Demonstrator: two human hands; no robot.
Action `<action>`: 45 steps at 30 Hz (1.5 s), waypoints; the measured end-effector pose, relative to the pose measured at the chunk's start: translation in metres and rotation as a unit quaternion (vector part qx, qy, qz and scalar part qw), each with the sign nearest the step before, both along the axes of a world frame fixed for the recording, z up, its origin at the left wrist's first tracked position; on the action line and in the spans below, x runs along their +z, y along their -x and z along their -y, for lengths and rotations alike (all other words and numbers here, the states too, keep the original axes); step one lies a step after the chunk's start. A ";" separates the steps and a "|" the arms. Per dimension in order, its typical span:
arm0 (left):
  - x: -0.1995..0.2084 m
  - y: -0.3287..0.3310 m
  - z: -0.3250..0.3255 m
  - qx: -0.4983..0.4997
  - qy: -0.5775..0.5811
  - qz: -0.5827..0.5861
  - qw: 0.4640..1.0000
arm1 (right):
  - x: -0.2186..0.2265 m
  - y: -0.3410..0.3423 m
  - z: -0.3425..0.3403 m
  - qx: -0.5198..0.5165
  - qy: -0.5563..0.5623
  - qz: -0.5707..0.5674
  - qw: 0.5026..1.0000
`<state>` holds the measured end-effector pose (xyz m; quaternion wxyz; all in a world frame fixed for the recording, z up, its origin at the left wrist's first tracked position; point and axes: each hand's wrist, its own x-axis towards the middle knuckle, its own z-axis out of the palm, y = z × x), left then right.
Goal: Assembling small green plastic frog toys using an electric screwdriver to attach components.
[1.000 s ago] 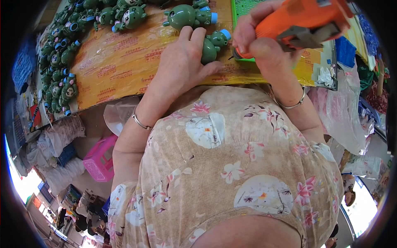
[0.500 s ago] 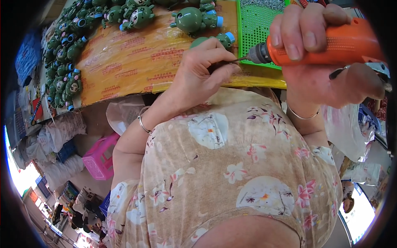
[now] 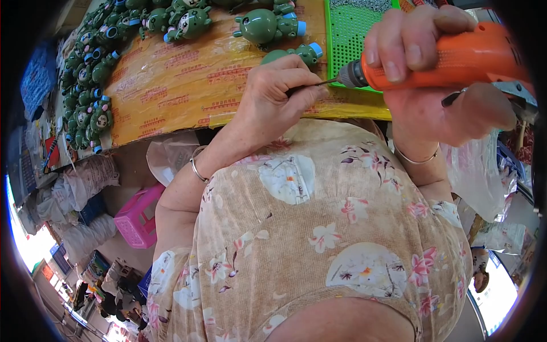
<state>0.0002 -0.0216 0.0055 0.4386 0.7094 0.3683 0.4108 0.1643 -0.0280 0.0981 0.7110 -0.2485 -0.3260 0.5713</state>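
My right hand grips an orange electric screwdriver, held level above the table's near right side. Its thin bit points left, and the tip meets the fingers of my left hand. Those fingers are pinched together; whatever they hold is hidden. Just beyond them lies a green toy figure with a light blue cap end, partly covered by the left hand. A larger green toy figure with a blue end lies farther back.
Many green toy figures crowd the table's left and far sides. A green perforated tray holding small grey metal pieces stands at the far right. Brown tape covers the tabletop. A pink stool stands below left.
The screwdriver and my right hand have shifted slightly left. My left hand has moved a little left with them, still pinched at the bit's tip.
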 end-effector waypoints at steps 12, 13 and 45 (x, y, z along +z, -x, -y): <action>0.001 -0.002 0.002 -0.013 0.059 0.015 0.998 | -0.006 -0.004 -0.006 0.005 -0.018 0.051 0.999; 0.000 -0.002 0.002 -0.014 0.061 0.018 0.998 | -0.005 -0.002 -0.004 0.005 -0.019 0.055 0.998; -0.016 0.010 -0.015 0.067 -0.150 -0.276 0.947 | -0.041 -0.011 -0.039 -0.025 -0.035 0.171 0.984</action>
